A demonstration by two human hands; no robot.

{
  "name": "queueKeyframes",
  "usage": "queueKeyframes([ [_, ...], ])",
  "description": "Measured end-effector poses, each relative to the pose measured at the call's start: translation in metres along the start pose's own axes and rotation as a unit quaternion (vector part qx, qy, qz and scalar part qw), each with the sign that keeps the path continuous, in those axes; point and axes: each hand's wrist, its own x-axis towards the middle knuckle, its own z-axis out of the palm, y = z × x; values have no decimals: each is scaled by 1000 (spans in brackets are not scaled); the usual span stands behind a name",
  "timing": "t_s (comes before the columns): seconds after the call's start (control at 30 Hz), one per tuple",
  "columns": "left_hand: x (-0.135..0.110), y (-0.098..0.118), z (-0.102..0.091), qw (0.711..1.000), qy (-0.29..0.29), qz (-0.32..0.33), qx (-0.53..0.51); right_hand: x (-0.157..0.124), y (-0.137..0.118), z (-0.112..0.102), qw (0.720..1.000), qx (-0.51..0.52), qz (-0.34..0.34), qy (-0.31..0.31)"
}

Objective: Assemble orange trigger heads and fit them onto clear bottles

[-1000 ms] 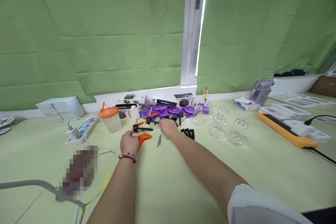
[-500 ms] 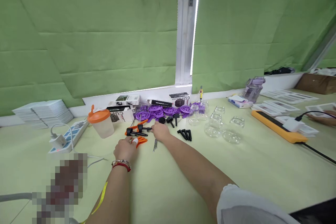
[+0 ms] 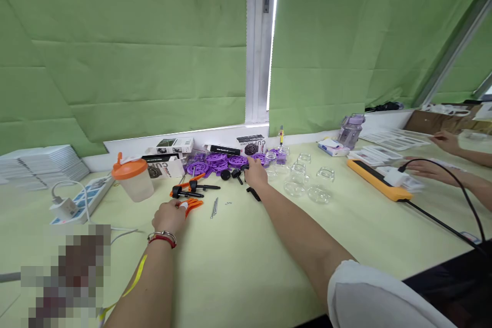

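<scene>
On a pale counter [image 3: 230, 266], the left hand [image 3: 168, 217] meets orange pieces [image 3: 193, 204] and the right hand [image 3: 257, 176] reaches beside black parts [image 3: 237, 177]; whether either's fingers pinch anything is hidden, and a rightward sweep might topple nearby clear jars [image 3: 295, 187].

On the pale surface [image 3: 249, 256], the left grip [image 3: 169, 217] is lowered beside orange curved pieces [image 3: 195, 203]; whether they are touched cannot be told. Two black-and-orange pieces [image 3: 188, 194] are seen just beyond it. The right grip [image 3: 257, 173] is stretched out among black parts [image 3: 225, 175], near a heap of purple discs [image 3: 218, 162]; anything held there is hidden. Thin metal rods [image 3: 216, 205] are laid between the two grips. Clear jars [image 3: 294, 186] are grouped to the right, and an orange-lidded cup [image 3: 140, 188] is placed to the left. At far right, a co-worker's arms [image 3: 474, 184] are seen.
</scene>
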Motion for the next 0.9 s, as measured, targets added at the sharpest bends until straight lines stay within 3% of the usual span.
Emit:
queueKeyframes([
  [0.17, 3, -3, 4, 1000, 11, 0, -5, 5, 5, 6, 998, 15, -3, -62],
  [0.27, 4, -5, 5, 1000, 16, 2, -11, 7, 4, 12, 997, 24, -1, -67],
  [0.5, 3, -4, 6, 999, 24, -7, -35, 8, 8, 18, 998, 55, 3, -20],
  [0.77, 2, -4, 6, 995, 45, -22, -91, -2, 6, 8, 992, 118, -21, 25],
  [0.9, 3, -6, 8, 988, 61, -27, -142, -15, 4, 2, 977, 204, -47, 34],
])
